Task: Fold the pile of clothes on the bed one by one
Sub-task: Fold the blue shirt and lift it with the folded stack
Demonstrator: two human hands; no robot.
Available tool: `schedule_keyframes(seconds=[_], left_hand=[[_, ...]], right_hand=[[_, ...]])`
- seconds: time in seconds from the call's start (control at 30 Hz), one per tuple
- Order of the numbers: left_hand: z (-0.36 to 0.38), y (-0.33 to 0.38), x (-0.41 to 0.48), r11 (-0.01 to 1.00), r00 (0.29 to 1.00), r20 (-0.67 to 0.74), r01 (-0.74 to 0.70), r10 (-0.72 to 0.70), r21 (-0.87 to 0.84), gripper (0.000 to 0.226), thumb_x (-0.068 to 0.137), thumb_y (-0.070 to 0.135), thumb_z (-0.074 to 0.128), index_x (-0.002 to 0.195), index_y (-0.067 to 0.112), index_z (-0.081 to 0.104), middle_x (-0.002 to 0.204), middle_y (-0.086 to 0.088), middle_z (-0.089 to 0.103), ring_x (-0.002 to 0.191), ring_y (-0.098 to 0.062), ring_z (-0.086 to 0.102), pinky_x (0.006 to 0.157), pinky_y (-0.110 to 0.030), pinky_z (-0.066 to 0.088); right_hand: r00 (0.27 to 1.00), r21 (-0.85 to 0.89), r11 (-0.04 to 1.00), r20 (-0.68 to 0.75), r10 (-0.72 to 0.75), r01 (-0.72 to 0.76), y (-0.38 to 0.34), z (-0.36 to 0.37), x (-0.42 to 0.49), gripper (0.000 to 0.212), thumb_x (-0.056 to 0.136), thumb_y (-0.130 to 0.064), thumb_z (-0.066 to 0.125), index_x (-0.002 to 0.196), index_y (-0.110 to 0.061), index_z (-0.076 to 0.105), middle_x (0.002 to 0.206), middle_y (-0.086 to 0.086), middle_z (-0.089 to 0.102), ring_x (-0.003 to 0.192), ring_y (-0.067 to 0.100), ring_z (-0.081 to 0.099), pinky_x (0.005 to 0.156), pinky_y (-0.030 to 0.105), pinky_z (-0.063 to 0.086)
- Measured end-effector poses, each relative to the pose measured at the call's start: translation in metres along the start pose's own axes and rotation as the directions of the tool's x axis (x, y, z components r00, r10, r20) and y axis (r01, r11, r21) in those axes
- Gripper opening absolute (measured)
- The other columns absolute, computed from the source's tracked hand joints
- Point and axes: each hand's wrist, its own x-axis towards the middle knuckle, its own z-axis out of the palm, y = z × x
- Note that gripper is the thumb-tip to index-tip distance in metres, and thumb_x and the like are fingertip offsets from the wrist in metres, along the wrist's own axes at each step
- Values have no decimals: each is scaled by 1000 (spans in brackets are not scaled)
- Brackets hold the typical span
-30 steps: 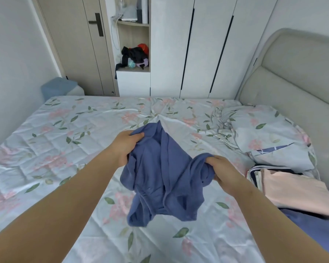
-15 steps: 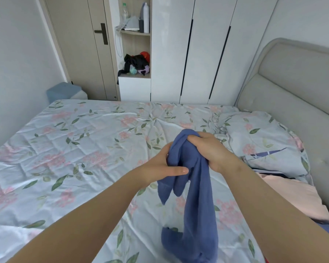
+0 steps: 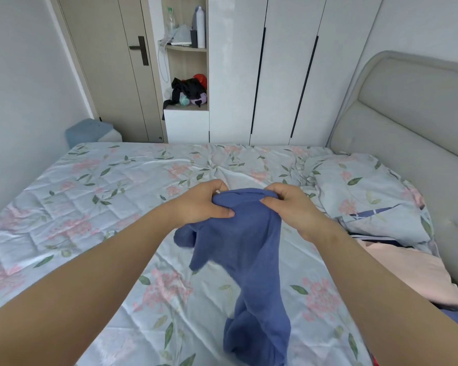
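Mid-frame, the left hand (image 3: 205, 204) and right hand (image 3: 288, 204) both pinch the top edge of the blue garment (image 3: 249, 260) — soft, light, floppy, probably best gripped at its corners — hanging over the bed (image 3: 90, 207).

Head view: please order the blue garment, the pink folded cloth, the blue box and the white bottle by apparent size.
1. blue garment
2. pink folded cloth, partly hidden
3. blue box
4. white bottle
The last two are far away.
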Motion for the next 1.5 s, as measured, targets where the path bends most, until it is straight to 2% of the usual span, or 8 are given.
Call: schedule_keyframes(seconds=[0.2, 0.43, 0.57, 0.73, 1.0, 1.17, 1.3, 1.5], left_hand=[[-23, 16, 5, 932, 989, -127, 20, -70, -362, 17, 95, 13, 54, 83, 18, 65, 75, 5, 69, 69, -8, 64, 60, -15, 51], [-46, 28, 14, 705, 955, -225, -23, -196, -709, 18, 98, 26, 49, 92, 16, 62, 69, 5, 73, 60, -8, 69, 50, -18, 52], [-61, -2, 22, 856, 816, -482, 32, -320, -515, 12, 98, 25, 49, 99, 17, 58, 92, -2, 67, 77, -16, 62, 58, -23, 49], [-44, -62, 24, 943, 768, -562, 327, -308, -70, 53, 90, 29, 61, 136, 15, 39, 132, -15, 44, 121, -32, 45, 101, -38, 38], [28, -74, -6, 846, 961, 169, 272, -218, -458, 42, 84, 51, 61, 120, 30, 54, 119, 12, 63, 110, -7, 60, 89, -27, 50], [46, -75, 3, 850, 919, 51, 383, -392, -362, 35, 96, 21, 55, 120, -4, 57, 109, -20, 61, 100, -30, 57, 87, -41, 45], [28, -56, 19, 506, 926, 28, 231, -377, -831, 25, 102, 15, 39, 117, 0, 54, 101, -13, 62, 91, -23, 60, 78, -32, 51], [-2, -16, 52, 144, 859, -18, 64, -512, -988, 26, 102, 13, 40, 78, 11, 49, 66, -3, 53, 61, -13, 49, 45, -21, 49]], right_hand=[[992, -102, 995, 121, 18, -6, 26, 27, 6, 8, 82, -7, 68, 83, 0, 64, 75, 1, 60, 70, 10, 56, 67, 27, 44], [917, -58, 963, 295, 267, -262, 62, 67, 4, 16, 88, -23, 65, 104, -19, 66, 106, 3, 69, 99, 21, 65, 90, 34, 53], [851, -42, 924, 374, 368, -381, 62, 58, 11, 19, 91, -29, 61, 106, -19, 67, 109, 5, 71, 101, 22, 66, 92, 36, 52], [903, 551, 720, 328, 278, -422, 29, 50, 35, 16, 93, -17, 57, 91, -10, 71, 88, 6, 75, 79, 16, 72, 60, 24, 56], [894, 819, 445, 169, 416, -362, -1, 59, 68, 23, 100, -20, 47, 89, -6, 61, 66, 6, 71, 56, 14, 69, 49, 22, 55], [907, 906, 334, 110, 406, -260, 2, 49, 70, 18, 99, -19, 49, 91, -7, 59, 66, 6, 72, 57, 16, 70, 50, 26, 57], [909, 735, 588, 92, 406, -337, 28, 50, 61, 16, 96, -33, 53, 96, -18, 60, 87, -2, 71, 78, 11, 68, 72, 28, 52], [935, 378, 859, 214, 282, -346, 65, 67, 23, 45, 77, -49, 70, 115, -30, 55, 115, -7, 66, 95, 8, 67, 76, 24, 51]])
